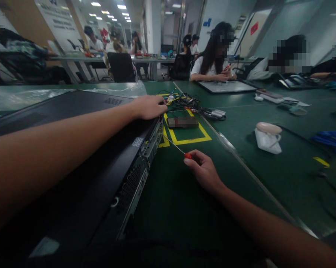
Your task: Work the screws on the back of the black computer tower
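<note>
A black desktop computer case (81, 156) lies on its side along the left of the table, its metal back panel (134, 178) with vents and slots facing right. Over the far part of the case reaches my left hand (149, 107), its fingers bent down over the edge near the back panel. A screwdriver (173, 144) with a long thin shaft and red handle is pinched in my right hand (204, 169). Its shaft points up and left to the back panel; the exact contact of the tip is too small to make out. My right fingers cover most of the handle.
Beyond the case lie a dark phone-like object (183, 122) inside yellow tape (190, 141) and a tangle of cables (187, 101). Clear plastic wrap (123, 90) sits behind the case. Rightward is a white mouse-like object (268, 137). People sit across the green table (240, 111).
</note>
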Action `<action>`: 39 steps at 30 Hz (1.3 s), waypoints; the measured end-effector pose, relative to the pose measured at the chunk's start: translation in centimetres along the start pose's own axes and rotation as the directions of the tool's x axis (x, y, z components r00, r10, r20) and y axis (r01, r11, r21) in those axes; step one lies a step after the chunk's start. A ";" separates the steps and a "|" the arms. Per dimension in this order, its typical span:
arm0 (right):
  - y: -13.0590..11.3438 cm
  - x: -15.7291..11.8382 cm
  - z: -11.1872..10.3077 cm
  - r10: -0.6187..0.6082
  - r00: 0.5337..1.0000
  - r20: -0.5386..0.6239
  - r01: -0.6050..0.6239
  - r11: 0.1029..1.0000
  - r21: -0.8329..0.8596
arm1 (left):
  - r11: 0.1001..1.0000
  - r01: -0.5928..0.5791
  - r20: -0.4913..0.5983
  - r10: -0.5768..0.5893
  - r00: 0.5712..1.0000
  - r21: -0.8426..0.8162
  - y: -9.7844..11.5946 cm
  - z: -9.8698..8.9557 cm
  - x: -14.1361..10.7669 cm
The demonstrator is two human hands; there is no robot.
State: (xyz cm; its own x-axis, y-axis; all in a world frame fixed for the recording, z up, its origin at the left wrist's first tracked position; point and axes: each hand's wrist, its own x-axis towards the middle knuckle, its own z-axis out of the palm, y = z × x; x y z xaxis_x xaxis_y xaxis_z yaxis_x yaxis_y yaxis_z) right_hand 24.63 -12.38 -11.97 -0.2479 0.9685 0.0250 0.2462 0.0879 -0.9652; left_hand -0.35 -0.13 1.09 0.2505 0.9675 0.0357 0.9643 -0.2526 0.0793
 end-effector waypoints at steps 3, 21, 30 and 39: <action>0.1 0.3 -0.5 -0.007 0.999 0.039 0.006 0.999 0.034 | 1.000 0.013 -0.023 -0.014 1.000 -0.018 0.0 0.1 0.0; -0.7 1.1 -2.5 -0.279 0.958 0.065 0.284 0.956 -0.078 | 0.997 0.069 -0.053 -0.071 0.996 -0.040 0.0 0.3 0.4; -0.3 0.8 -1.1 -0.183 0.979 0.090 0.179 0.983 0.042 | 0.997 0.059 -0.047 -0.061 0.997 -0.047 0.0 0.1 0.0; 0.4 1.7 0.0 0.051 0.986 0.158 -0.088 0.968 0.235 | 0.997 0.032 -0.055 -0.036 0.998 -0.074 -0.1 0.1 -0.4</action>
State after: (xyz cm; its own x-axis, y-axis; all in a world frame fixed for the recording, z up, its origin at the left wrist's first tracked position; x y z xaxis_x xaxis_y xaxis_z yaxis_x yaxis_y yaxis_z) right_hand 24.28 -10.72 -12.31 -0.3799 0.9226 -0.0662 0.0398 -0.0552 -0.9977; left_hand -0.51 -0.45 1.00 0.2108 0.9736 0.0873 0.9628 -0.2222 0.1535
